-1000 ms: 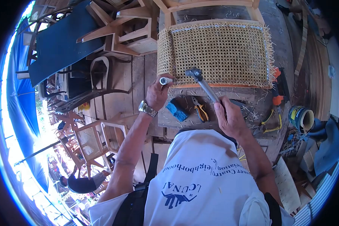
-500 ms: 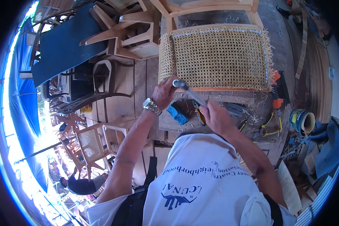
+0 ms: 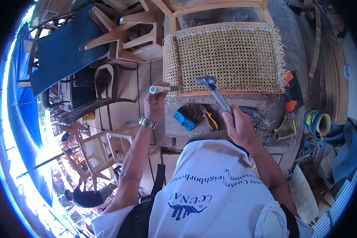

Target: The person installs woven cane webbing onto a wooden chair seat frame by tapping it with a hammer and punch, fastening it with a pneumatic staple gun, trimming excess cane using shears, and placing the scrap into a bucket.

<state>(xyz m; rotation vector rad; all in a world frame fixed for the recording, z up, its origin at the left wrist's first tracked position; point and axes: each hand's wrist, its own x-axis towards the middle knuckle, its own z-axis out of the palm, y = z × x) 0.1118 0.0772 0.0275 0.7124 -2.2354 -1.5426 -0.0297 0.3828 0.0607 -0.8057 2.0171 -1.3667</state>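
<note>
My left hand [image 3: 154, 105] is closed around a white-handled tool [image 3: 159, 89], whose thin metal end meets the near left corner of the woven cane panel [image 3: 226, 59]. The panel covers a wooden chair frame [image 3: 222, 5] lying on the workbench. My right hand [image 3: 242, 127] grips a hammer [image 3: 218, 95]; its metal head is over the panel's near edge, to the right of the white-handled tool and apart from it. Nearer to me on the bench are a blue sponge-like block [image 3: 185, 118] and orange-handled pliers [image 3: 210, 119].
Yellow-handled pliers [image 3: 285, 131] and an orange-and-black tool [image 3: 290, 93] lie at the right. A coiled roll [image 3: 318, 123] stands beyond them. Wooden chair frames [image 3: 142, 39] and a dark blue board [image 3: 65, 47] are at the left. A person [image 3: 87, 198] is at the lower left.
The white-handled tool and my left hand have moved left. The hammer head, which was against the tool's end half a second ago, has drawn back to the right and away from it.
</note>
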